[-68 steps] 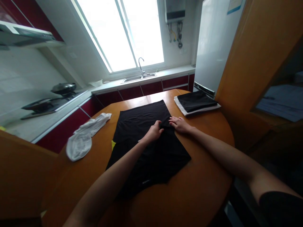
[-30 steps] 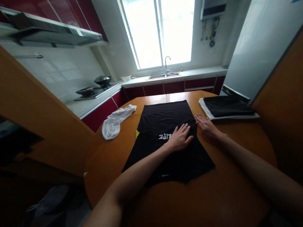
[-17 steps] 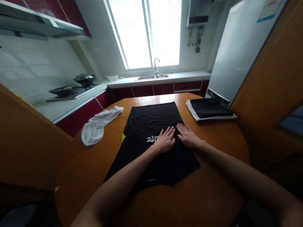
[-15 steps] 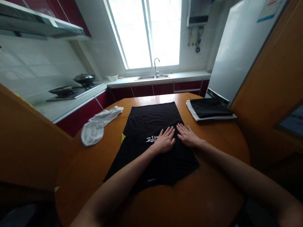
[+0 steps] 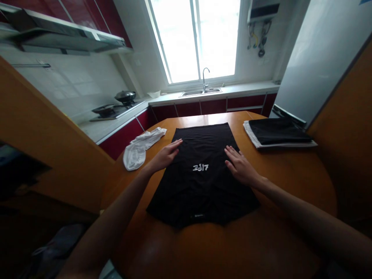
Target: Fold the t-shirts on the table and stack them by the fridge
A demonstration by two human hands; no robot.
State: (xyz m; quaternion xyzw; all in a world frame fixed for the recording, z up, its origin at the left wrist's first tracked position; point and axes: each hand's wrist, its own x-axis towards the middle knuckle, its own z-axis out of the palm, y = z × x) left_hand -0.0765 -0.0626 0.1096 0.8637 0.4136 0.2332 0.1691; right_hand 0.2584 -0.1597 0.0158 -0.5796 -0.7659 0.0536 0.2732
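A black T-shirt [image 5: 203, 190] lies spread flat on the wooden table [image 5: 186, 252], its curved neckline towards me. White lettering across its middle reads upside down from here. My left hand [image 5: 167, 155] rests at the shirt's left edge, fingers stretched out and pointing away to the right. On the right side of the shirt, my right hand [image 5: 240, 166] lies with its fingers extended over the cloth. Neither hand grips anything.
A crumpled white cloth [image 5: 142, 149] lies at the table's left. Folded black and white fabric [image 5: 279, 133] is stacked at the right, near the fridge [image 5: 316, 58]. Behind the table are a sink [image 5: 192, 93], a stove with pans [image 5: 124, 97] and a range hood [image 5: 78, 38].
My left hand has moved from the shirt's lettering to its left edge, uncovering the print. My right hand stays on the right side. The camera view has turned left.
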